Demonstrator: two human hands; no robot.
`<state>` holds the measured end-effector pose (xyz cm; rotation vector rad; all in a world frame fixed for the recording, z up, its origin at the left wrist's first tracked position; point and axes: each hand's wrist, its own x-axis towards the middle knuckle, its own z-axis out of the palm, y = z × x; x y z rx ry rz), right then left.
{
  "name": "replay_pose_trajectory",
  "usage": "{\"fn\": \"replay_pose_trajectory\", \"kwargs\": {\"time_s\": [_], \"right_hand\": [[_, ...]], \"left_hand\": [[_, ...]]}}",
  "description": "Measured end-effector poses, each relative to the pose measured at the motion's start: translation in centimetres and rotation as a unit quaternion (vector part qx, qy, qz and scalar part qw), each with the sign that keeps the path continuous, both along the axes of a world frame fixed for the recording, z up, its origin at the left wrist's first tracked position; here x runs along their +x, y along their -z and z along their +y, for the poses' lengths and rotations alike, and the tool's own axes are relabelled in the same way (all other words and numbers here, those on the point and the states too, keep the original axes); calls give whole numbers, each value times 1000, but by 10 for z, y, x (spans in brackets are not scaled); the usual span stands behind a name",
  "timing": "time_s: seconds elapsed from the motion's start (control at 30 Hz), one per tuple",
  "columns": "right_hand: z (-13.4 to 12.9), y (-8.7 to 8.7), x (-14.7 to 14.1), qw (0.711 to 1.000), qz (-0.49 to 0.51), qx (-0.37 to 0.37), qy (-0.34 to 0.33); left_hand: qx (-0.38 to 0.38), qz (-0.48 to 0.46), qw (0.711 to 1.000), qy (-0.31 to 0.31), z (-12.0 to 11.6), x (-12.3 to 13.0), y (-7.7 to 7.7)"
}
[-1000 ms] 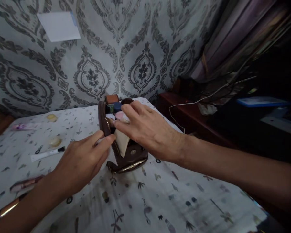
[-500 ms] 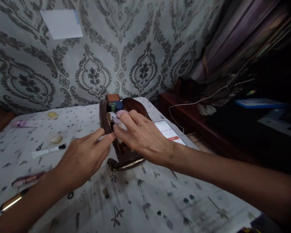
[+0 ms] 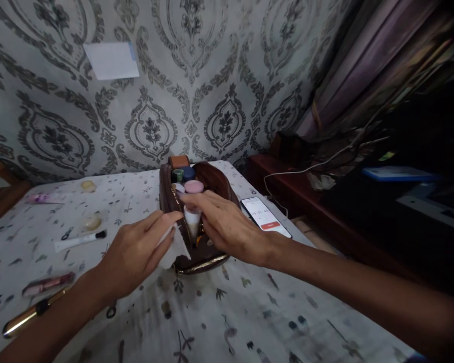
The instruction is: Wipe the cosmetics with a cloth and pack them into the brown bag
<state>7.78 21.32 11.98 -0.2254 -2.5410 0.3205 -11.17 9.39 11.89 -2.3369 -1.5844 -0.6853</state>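
Observation:
An unzipped brown bag [image 3: 166, 194] stands on the patterned cloth, with a pink round container [image 3: 193, 186], a blue one [image 3: 188, 173] and a green one [image 3: 177, 175] inside. My left hand [image 3: 136, 249] is closed on a white tissue [image 3: 176, 248] at the bag's near left edge. Over the bag's opening, my right hand [image 3: 227, 227] has its fingers round a white tube [image 3: 192, 222], which points down into the bag.
A phone [image 3: 267, 218] showing a timer lies right of the bag. On the left of the cloth [image 3: 136, 322] are a white tube with a black cap [image 3: 79, 240], a pink tube [image 3: 48, 284], a gold-and-black stick [image 3: 26, 316] and two yellowish round items. A cable runs along the right.
My right hand has shifted slightly, and the white tube in it now shows clearly, upright over the bag. The view has tilted a little, so the bag sits lower in it.

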Motion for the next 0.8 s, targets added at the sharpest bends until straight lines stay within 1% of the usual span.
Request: {"fn": "replay_pose_trajectory", "kwargs": {"time_s": [0.1,0.17,0.27,0.33,0.37,0.4,0.47,0.5,0.57,0.63,0.73,0.8], "right_hand": [[-2,1,2,997,29,-70,-4],[-4,0,4,994,33,-107,-10],[-6,-2,6,985,19,-174,-1],[-7,-2,7,978,27,-206,2],[-8,-2,8,977,42,-210,4],[-9,-2,9,977,62,-203,9],[-12,1,14,983,97,-155,31],[-16,3,17,987,98,-118,45],[-25,9,25,994,70,-44,69],[-36,20,36,996,40,14,74],[-53,43,52,994,53,76,53],[-59,58,60,992,60,104,50]], "left_hand": [[-21,-17,1000,1,0,0,0],[-21,-5,1000,1,1,1,-2],[-27,61,998,-24,1,6,-9],[-46,125,989,-63,1,12,-17],[-56,155,983,-82,1,15,-21],[-64,178,977,-98,1,18,-24],[-70,203,970,-115,2,22,-28],[-71,207,969,-117,2,23,-29],[-67,205,970,-116,2,23,-27],[-57,194,973,-109,2,20,-24],[-38,178,979,-97,3,16,-17],[-25,173,981,-89,4,15,-14]]}}
